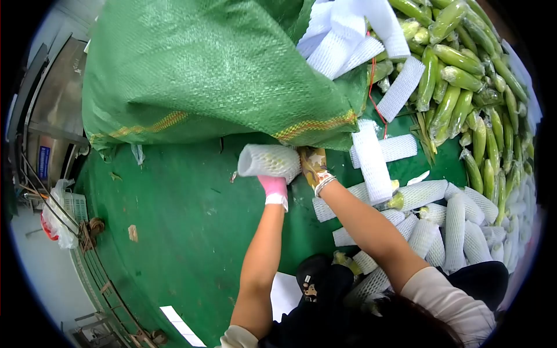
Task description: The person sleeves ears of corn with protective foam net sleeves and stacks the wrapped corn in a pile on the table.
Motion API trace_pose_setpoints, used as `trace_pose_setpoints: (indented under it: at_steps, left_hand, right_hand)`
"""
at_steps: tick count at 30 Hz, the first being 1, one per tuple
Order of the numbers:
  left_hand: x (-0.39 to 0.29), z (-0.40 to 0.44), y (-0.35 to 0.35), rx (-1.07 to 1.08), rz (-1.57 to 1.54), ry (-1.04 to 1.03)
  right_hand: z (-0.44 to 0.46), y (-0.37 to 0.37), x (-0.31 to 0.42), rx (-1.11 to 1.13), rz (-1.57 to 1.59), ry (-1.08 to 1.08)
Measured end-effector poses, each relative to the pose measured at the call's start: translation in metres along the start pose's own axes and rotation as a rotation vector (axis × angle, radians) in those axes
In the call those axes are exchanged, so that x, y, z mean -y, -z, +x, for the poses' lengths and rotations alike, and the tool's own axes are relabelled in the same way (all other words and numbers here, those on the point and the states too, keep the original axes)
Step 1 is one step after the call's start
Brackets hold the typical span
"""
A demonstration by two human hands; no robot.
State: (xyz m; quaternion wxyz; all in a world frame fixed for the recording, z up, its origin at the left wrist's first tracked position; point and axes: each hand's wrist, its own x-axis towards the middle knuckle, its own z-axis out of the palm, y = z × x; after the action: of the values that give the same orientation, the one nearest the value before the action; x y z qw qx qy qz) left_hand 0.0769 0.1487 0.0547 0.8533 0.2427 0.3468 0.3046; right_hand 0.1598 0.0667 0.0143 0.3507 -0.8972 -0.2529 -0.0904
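Note:
My left hand [271, 187], in a pink and white glove, is wrapped from below round a white foam net sleeve [255, 160]. The sleeve lies sideways above the green floor, its hollow left end facing out. A pale green-yellow ear of corn shows faintly through its mesh on the right. My right hand [314, 167], in a brown and yellow patterned glove, is closed at the sleeve's right end. Its fingertips are partly hidden there. Just beyond both hands bulges a large green woven sack [197, 69], with loose flat foam sleeves [342, 35] at its right.
Plastic-wrapped green corn ears [458, 81] are heaped at the upper right. Several sleeved ears [426, 194] lie to the right of my right arm. A red string [371, 87] hangs by the sack. A metal cart [110, 290] stands at the left.

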Motion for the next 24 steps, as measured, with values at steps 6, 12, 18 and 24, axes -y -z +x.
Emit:
trace_pose_setpoints:
  at_steps: [6,12,18,24]
  left_hand:
    - [-0.004,-0.032,-0.007,-0.042,0.502,-0.174]
    - [0.003,-0.003,-0.022,-0.065,1.185,-0.522]
    - [-0.031,-0.046,-0.025,0.384,0.733,-0.218]
    - [-0.067,-0.134,-0.022,0.268,0.646,0.104]
  right_hand:
    - [-0.029,0.010,-0.003,0.141,0.500,-0.463]
    - [0.007,0.023,-0.010,0.376,-0.213,-0.281]
    - [-0.026,0.095,0.061,0.362,1.574,-0.921]
    - [-0.058,0.139,0.089,0.517,1.570,-0.903]
